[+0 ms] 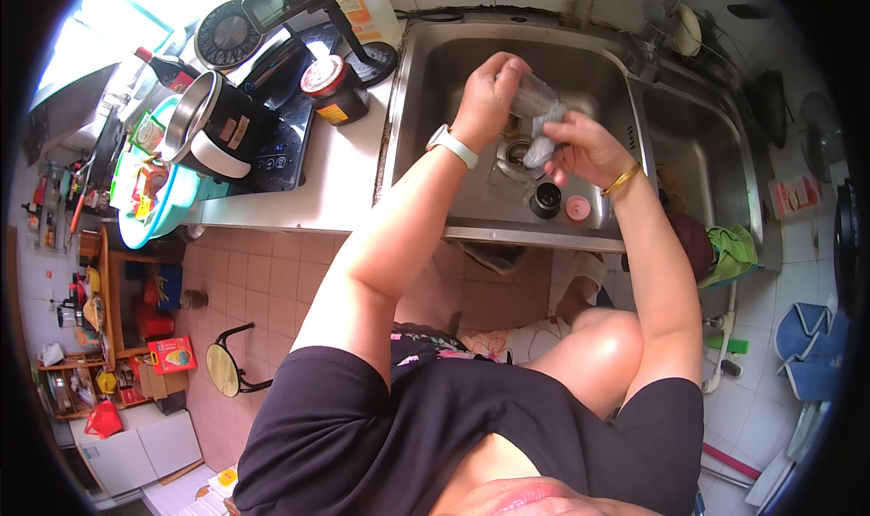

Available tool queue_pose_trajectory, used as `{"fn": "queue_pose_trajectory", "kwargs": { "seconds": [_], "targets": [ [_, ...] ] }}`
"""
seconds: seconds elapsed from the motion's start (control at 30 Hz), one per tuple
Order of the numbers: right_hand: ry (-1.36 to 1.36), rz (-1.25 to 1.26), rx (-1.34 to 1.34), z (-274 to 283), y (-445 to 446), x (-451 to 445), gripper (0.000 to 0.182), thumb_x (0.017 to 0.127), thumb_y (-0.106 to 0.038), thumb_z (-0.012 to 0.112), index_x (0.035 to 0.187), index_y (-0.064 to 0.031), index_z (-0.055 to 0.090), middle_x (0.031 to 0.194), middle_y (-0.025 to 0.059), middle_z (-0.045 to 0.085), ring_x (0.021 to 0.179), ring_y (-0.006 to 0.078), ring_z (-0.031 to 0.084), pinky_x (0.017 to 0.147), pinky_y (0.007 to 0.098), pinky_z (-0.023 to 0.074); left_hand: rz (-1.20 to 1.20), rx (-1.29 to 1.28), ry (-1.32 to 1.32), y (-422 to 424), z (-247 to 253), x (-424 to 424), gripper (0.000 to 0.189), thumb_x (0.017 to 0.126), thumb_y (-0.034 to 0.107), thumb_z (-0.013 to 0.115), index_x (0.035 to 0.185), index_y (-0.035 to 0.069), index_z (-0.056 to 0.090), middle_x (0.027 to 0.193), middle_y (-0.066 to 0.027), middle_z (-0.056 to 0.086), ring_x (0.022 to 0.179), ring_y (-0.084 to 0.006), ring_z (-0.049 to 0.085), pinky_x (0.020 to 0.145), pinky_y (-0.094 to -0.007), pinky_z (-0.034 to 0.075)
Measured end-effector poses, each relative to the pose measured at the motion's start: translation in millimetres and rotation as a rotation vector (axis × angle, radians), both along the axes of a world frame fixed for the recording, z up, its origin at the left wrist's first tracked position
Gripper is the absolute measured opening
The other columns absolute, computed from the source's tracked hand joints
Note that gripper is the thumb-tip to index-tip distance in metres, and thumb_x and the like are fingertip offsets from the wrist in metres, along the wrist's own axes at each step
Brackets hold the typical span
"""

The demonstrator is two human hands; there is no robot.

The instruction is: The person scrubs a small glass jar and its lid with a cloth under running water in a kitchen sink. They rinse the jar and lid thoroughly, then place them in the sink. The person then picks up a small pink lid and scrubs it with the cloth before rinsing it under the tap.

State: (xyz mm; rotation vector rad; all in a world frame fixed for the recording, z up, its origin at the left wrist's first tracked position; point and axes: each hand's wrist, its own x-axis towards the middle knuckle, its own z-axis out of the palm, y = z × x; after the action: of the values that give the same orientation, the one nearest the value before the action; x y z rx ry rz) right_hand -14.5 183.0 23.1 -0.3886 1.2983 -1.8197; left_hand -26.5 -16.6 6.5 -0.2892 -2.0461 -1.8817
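Over the left sink basin (435, 196), my left hand (491, 98) grips a transparent ridged container (533, 98), perhaps a bottle or jar. My right hand (590, 148) holds a crumpled grey cloth or scrubber (544, 139) against the container's lower right end. Below my hands, a black cap-like part (545, 201) lies on the basin floor beside a small pink round lid (578, 208). Another transparent vessel (508, 177) rests near the drain (514, 152), partly overlapped by reflections. My fingers hide part of the held container.
A second basin (707, 129) adjoins on the right, with a green cloth (733, 254) over its front edge. On the left counter stand a dark jar (333, 95), a phone stand (363, 57) and a black pot (221, 132) on an induction cooker (279, 162). A stool (224, 370) stands behind.
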Motion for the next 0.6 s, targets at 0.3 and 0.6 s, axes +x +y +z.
{"fn": "queue_pose_trajectory", "kwargs": {
  "seconds": [0.3, 0.6],
  "targets": [
    [0.38, -0.047, 0.418, -9.2, -17.1, 7.9, 0.031, 0.1, -0.026, 0.06, 0.113, 0.0023, 0.058, 0.073, 0.0091, 0.068, 0.056, 0.0158, 0.067, 0.049, 0.0271, 0.0539, -0.093, 0.068, -0.318, -7.0, -3.9, -5.3, 0.044, 0.1, 0.042, 0.051, 0.1, 0.0, 0.066, 0.092, -0.0065, 0.067, 0.08, -0.0183, 0.062, 0.062, -0.0297, 0.05],
    [0.324, -0.245, 0.095, -5.2, -15.8, -1.4, 0.034, 0.102, -0.034, 0.057, 0.104, -0.0006, 0.062, 0.072, 0.0079, 0.067, 0.058, 0.0127, 0.065, 0.049, 0.0247, 0.0526, -0.188, 0.122, -0.29, -8.7, 17.9, 6.1, 0.051, 0.094, 0.045, 0.064, 0.125, 0.005, 0.059, 0.097, -0.0038, 0.066, 0.06, -0.0107, 0.056, 0.058, -0.0253, 0.049]
  ]
}}
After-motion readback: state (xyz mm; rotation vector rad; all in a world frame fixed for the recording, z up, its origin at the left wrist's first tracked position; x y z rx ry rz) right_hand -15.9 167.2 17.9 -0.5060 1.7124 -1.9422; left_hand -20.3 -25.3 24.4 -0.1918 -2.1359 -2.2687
